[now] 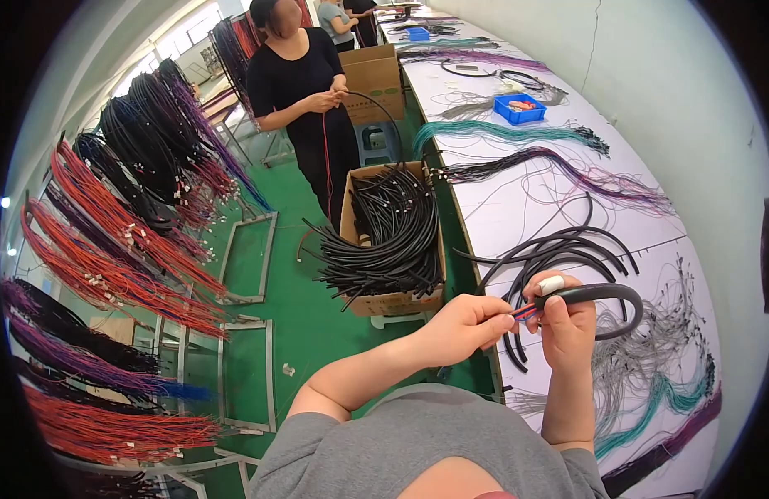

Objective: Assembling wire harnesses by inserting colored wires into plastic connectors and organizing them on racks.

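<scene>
My right hand (pixel 570 328) grips a thick black tube (pixel 605 291) near its end, and the tube curls round in a loop to the right. A white wrap (pixel 551 285) covers one of its fingertips. Thin red, blue and dark wires (pixel 526 312) run between that tube end and my left hand (pixel 472 323), which pinches them. Whether the wires sit inside the tube is partly hidden by my fingers. Beneath my hands, more black tubes (pixel 559 249) lie in curves on the white table (pixel 650 220).
A cardboard box (pixel 401 304) full of black tubes stands left of the table. Behind it, a person (pixel 305 91) handles a black tube and red wire. Racks hung with wire bundles (pixel 123 249) line the left. On the table are teal wires (pixel 501 129) and a blue tray (pixel 519 115).
</scene>
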A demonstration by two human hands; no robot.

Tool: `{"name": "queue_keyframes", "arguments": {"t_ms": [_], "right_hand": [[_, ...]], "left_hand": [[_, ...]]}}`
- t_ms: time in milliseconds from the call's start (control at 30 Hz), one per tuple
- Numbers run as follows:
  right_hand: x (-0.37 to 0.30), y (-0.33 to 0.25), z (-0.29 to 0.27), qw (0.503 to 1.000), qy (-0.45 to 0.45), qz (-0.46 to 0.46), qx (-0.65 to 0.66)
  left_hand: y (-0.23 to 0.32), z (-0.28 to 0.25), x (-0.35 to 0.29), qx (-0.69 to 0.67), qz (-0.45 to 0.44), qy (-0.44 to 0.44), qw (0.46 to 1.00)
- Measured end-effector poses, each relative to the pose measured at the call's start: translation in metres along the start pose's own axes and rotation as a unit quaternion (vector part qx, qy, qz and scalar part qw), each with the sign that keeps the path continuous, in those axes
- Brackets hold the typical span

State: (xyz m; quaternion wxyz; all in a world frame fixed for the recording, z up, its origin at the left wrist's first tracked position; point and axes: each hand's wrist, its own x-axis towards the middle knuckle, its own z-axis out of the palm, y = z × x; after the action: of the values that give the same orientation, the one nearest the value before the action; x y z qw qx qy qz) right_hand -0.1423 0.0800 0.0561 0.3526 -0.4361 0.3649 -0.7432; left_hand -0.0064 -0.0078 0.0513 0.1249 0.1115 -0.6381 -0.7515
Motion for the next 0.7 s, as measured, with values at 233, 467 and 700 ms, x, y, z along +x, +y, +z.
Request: {"name": "queue_keyframes", "arguments": {"t_ms": [233,467,700], "right_hand": [[-0.007,0.015,-0.001,0.996,0.013,0.032,-0.081],[-0.002,0.006,0.0,0.986,0.067,0.124,0.088],[-0.005,-0.001,-0.001,0.981,0.1,0.083,0.142]], "left_hand": [[-0.002,0.005,0.001,0.16,0.081,0.092,0.979],[0.006,-0.002,0.002,-0.059,0.006,0.036,0.998],[-0.001,-0.003,0.005,-0.111,-0.038,-0.015,0.993]]}}
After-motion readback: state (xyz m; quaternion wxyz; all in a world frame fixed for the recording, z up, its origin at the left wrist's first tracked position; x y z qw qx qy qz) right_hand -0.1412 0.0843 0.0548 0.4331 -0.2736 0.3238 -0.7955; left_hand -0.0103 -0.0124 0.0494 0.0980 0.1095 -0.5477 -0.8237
